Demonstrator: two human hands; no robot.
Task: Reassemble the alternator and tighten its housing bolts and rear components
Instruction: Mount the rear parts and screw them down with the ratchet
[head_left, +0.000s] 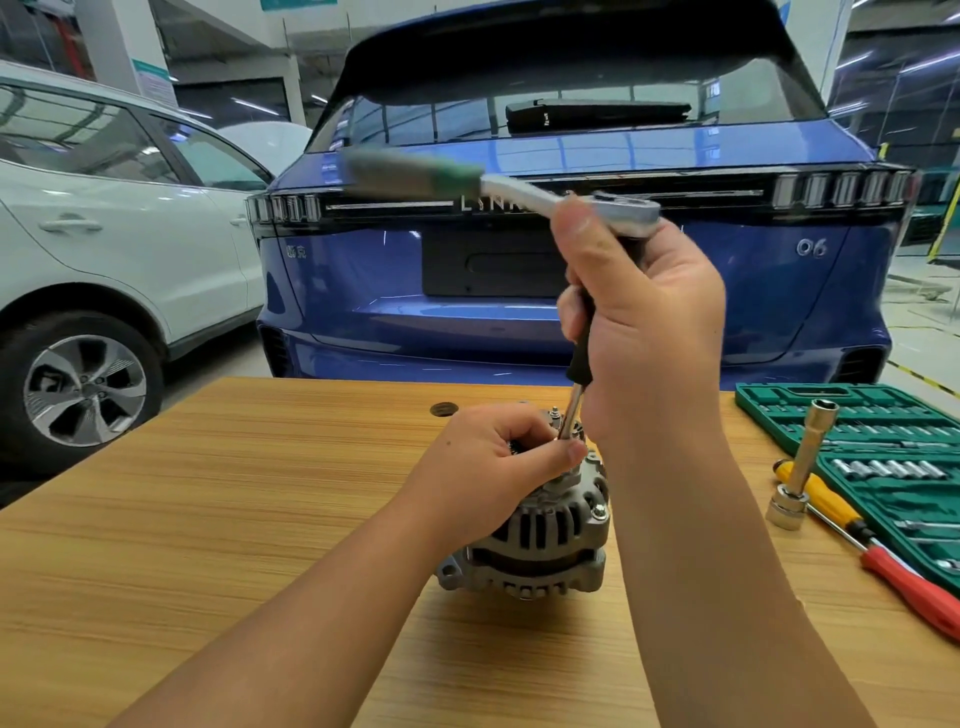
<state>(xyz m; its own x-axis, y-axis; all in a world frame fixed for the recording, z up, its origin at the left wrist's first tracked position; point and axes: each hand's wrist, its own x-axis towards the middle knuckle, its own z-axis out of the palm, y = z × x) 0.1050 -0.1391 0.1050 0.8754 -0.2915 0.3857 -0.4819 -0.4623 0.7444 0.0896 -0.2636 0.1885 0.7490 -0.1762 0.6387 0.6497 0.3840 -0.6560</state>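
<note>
Head view: one ribbed cast-metal alternator (540, 525) sat on the woodgrain table (234, 519). Left hand (488, 467) pinched the socket end; right hand (649, 332) curled around one ratchet extension (579, 358).

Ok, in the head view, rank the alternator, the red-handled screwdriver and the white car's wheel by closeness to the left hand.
1. alternator: directly under the left hand, touching.
2. red-handled screwdriver: on the table, far right.
3. white car's wheel: off the table, back left.

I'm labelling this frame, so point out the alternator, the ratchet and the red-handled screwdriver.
alternator (540, 530): head view, ribbed housing side.
ratchet (618, 205): head view, metal head.
red-handled screwdriver (914, 590): head view, red handle.
</note>
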